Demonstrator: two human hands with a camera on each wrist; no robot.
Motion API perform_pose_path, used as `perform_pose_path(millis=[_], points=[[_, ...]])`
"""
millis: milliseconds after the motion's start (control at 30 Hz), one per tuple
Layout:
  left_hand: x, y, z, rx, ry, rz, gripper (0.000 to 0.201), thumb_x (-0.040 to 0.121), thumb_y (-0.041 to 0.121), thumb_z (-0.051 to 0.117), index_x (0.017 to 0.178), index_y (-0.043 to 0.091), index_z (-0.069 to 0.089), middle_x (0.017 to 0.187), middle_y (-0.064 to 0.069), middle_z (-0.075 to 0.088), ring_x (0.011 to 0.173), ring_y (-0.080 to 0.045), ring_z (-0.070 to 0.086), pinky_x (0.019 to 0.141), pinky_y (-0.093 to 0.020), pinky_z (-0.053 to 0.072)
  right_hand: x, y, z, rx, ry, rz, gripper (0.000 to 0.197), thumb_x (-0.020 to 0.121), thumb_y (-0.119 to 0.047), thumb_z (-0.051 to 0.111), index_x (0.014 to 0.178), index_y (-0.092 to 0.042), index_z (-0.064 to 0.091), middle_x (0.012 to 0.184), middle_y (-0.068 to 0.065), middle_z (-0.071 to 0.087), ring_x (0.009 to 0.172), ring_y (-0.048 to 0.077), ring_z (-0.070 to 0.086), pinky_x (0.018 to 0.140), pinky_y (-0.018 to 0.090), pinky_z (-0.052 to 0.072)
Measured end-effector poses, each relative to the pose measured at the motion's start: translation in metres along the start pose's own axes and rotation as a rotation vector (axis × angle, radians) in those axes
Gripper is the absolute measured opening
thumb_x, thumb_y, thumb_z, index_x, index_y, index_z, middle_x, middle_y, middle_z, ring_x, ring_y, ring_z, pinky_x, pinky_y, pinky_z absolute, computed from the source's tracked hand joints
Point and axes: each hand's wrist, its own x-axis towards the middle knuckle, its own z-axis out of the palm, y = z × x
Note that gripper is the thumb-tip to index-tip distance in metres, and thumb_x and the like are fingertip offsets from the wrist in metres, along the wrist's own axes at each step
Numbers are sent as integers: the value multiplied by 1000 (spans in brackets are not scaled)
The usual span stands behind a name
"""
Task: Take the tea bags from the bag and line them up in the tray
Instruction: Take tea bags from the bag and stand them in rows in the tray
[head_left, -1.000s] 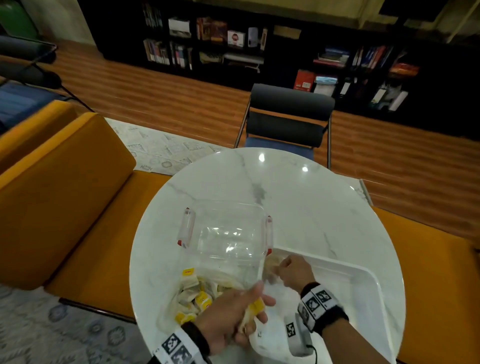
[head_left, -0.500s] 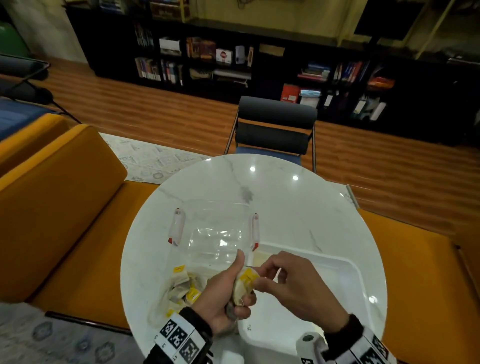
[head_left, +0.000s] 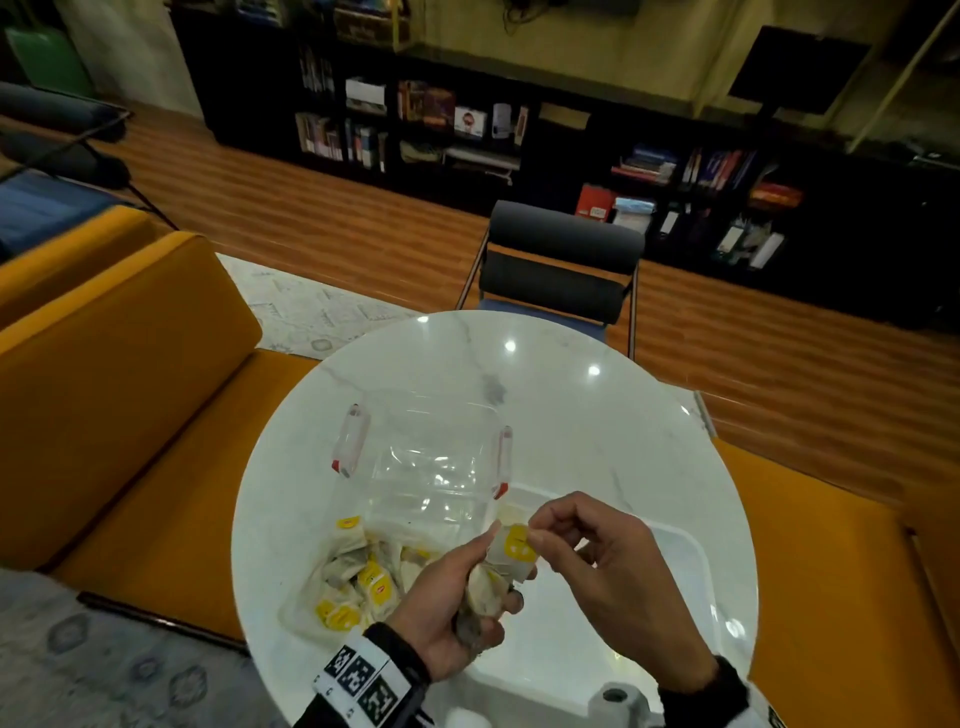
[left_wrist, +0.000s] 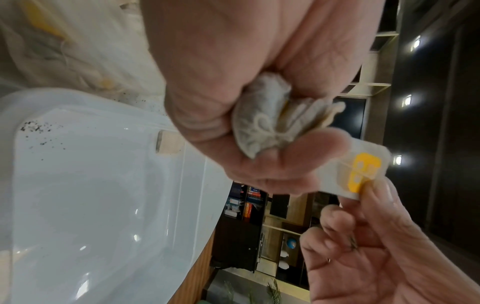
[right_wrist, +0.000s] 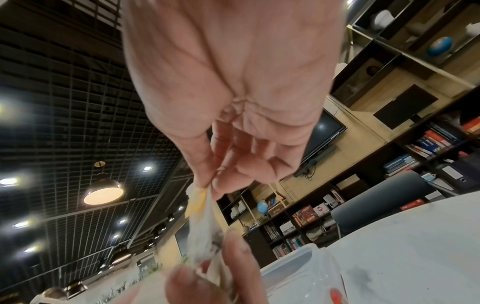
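We grip several tea bags (head_left: 485, 590) in left hand (head_left: 447, 608) | right hand (head_left: 597, 561) pinches one tag (head_left: 519, 543) | one tray (head_left: 696, 551)

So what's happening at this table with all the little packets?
A person is sorting tea bags. The left hand grips a bunch of tea bags, while the right hand pinches one tea bag's yellow-tagged end to pull it free. More sit in the clear bag; the white tray looks nearly bare.
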Motion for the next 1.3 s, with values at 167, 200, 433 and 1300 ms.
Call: perform_pose_path(millis=[167, 200, 433, 1300], points=[[7, -9, -1, 17, 41, 25, 29, 97, 38, 59, 96, 10, 68, 79, -7, 64, 53, -14, 49, 34, -15, 27, 4, 9, -15, 2, 60, -46, 15, 89, -10, 71, 85, -24, 67, 77, -13, 67, 73, 14, 61, 58, 34, 49], [8, -9, -5, 54, 48, 39, 28, 97, 36, 59, 101, 10, 67, 79, -6, 64, 53, -14, 49, 36, -14, 26, 5, 10, -15, -12, 73, -55, 15, 89, -10, 71, 86, -25, 67, 78, -13, 66, 74, 14, 61, 57, 33, 49], [17, -10, -11, 317, 157, 228, 20, 99, 35, 59, 111, 27, 74, 73, -2, 56, 52, -13, 43, 40, -17, 24, 8, 36, -25, -332, 112, -63, 21, 92, -12, 65, 88, -31, 58, 87, -25, 62, 76, 7, 61, 61, 17, 48], [31, 14, -9, 732, 40, 581, 26, 80, 38, 83, 97, 27, 66, 66, -5, 50, 56, -20, 39, 51, -28, 37, 20, 44, -5, 33, 125, 144, 10, 91, -16, 70, 85, -24, 70, 80, -12, 72, 74, 10, 63, 62, 20, 47]])
